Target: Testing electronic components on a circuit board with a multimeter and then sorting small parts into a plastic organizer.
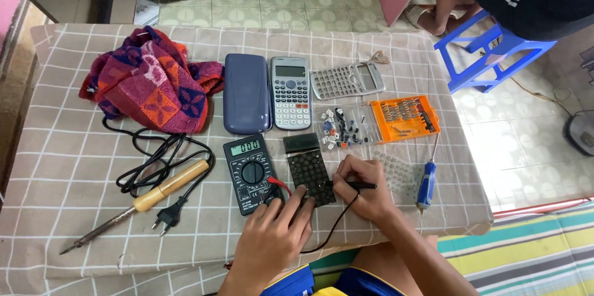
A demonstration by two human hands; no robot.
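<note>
Black and studded with rows of pads, a bare calculator circuit board [311,175] lies on the checked cloth of the table [62,166], just right of a digital multimeter [250,173] whose display is lit. The right hand [365,192] is closed around a black test probe [354,185], held like a pen with its tip laid on the board's right edge. A red test probe [279,183] is pinched in the left hand [272,234], whose fingers are curled and rest at the board's lower left corner.

Judging by the layout, disassembly seems finished: 1 calculator front shell [346,80] lies apart at the back, a clear rubber keypad sheet [396,172] sits right of the board, and an open orange bit set [405,119] and blue-handled screwdriver [426,183] are set aside. Probing of the board appears to be in hand.

A soldering iron [139,204] with wooden handle lies unplugged at the left, so any soldering looks not yet begun, and reassembly is left as well. An intact grey calculator [291,91] and its blue cover [246,93] rest behind the meter, beside a crumpled patterned towel [151,79].
</note>
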